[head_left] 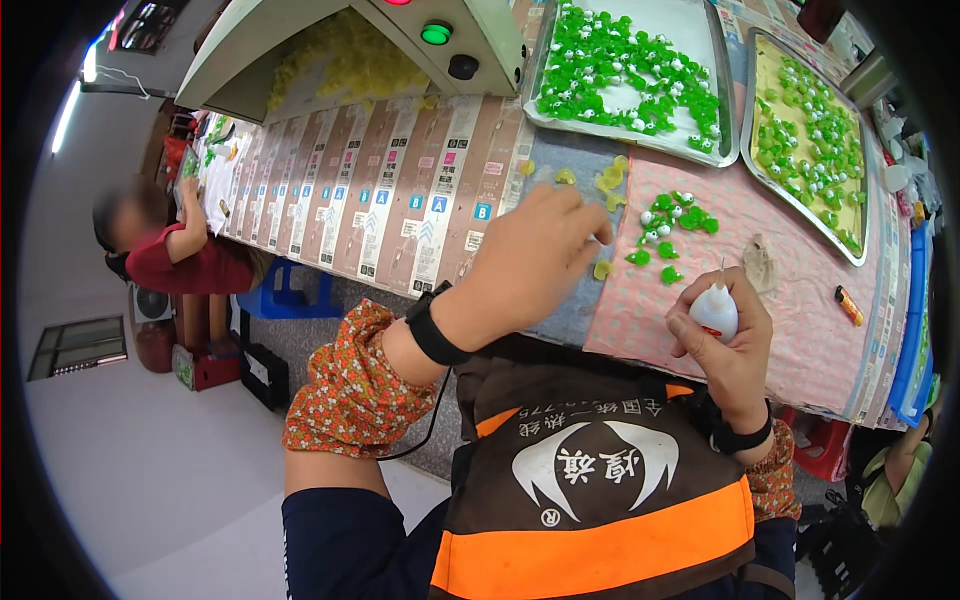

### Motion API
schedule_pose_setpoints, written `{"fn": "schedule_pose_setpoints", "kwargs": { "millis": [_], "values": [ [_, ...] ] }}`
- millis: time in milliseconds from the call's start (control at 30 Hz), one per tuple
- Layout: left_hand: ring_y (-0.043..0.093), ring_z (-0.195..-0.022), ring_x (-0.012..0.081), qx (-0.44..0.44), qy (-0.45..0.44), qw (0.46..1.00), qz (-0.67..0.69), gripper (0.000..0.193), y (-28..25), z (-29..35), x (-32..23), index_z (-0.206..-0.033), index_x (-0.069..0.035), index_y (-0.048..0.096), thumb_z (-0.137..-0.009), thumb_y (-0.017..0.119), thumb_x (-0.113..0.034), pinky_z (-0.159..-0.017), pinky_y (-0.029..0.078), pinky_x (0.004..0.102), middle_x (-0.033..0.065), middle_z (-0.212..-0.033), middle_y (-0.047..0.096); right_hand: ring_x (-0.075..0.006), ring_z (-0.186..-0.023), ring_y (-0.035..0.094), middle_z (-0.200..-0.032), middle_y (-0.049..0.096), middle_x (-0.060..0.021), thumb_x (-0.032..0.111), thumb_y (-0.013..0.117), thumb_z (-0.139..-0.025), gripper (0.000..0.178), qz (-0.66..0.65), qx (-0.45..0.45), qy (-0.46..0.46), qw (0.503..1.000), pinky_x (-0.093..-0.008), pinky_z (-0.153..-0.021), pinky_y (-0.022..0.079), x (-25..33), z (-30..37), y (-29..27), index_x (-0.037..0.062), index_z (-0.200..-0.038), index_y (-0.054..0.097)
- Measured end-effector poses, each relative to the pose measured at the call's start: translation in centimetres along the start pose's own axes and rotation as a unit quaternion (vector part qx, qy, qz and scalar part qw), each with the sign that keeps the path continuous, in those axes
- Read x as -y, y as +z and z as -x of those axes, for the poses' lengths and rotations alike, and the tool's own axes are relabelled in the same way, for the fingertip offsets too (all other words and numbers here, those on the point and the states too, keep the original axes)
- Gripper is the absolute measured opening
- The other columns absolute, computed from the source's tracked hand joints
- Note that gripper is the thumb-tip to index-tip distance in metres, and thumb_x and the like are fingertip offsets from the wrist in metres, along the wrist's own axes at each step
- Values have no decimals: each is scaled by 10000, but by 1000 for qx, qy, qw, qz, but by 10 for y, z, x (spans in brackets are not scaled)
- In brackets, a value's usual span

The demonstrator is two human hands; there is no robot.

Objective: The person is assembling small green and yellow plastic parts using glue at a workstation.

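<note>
In the head view, the right hand (732, 335) has its fingers wrapped snugly around a small, white, rounded plastic squeeze bottle (714, 314), its thin needle tip pointing up, away from the body, above a pink patterned cloth (800, 335). Over to the left hand (540, 250): it's above a blue-grey cloth (565, 322), back of the hand up, fingers curled, and whether anything is pinched between them I cannot tell. Right by those fingers sit several translucent yellow, cup-like pieces (610, 180), some above the fingertips, one below. Between the two hands, just beyond the bottle, there's a loose cluster of small bright-green pieces with white, eye-like balls (660, 232), lying on the pink cloth. Beyond them, a rectangular metal tray with a white lining (640, 140) is crowded with more of the same, and to its right a second metal tray with a yellow lining (798, 209) carries another spread. Beside the right hand lies a crumpled beige cloth scrap (759, 262), and farther right, a small orange-and-black tube (849, 306). At the upper left, a beige metal machine housing (490, 55) shelters a heap of yellow pieces (350, 55).
</note>
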State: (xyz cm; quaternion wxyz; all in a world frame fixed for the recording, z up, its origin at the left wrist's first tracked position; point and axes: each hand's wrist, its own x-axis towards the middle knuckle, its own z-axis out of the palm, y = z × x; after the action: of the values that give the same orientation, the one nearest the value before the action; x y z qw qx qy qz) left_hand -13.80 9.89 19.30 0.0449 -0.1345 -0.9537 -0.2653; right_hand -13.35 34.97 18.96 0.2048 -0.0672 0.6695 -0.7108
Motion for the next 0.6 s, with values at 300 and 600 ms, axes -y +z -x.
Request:
{"fn": "schedule_pose_setpoints", "kwargs": {
  "millis": [300, 600],
  "values": [
    [563, -887, 282, 27, 71, 991, -112, 155, 22, 11, -10, -961, -93, 578, -847, 678, -125, -736, 495, 388, 83, -901, 562, -29, -681, 552, -858, 593, 6, -25, 707, -844, 225, 18, 7, 9, 1000, -192, -569, 465, -4, 1, 6, 51, -997, 560],
    [616, -824, 322, 53, 3, 989, 138, 196, 9, 27, -50, -1068, -65, 577, -887, 650, -54, -704, 498, 394, 122, -888, 626, -30, -713, 555, -865, 588, 11, 23, 747, -855, 255, -37, 8, -5, 999, -202, -576, 467, -6, -4, 20, 52, -1020, 554]
  ]
}}
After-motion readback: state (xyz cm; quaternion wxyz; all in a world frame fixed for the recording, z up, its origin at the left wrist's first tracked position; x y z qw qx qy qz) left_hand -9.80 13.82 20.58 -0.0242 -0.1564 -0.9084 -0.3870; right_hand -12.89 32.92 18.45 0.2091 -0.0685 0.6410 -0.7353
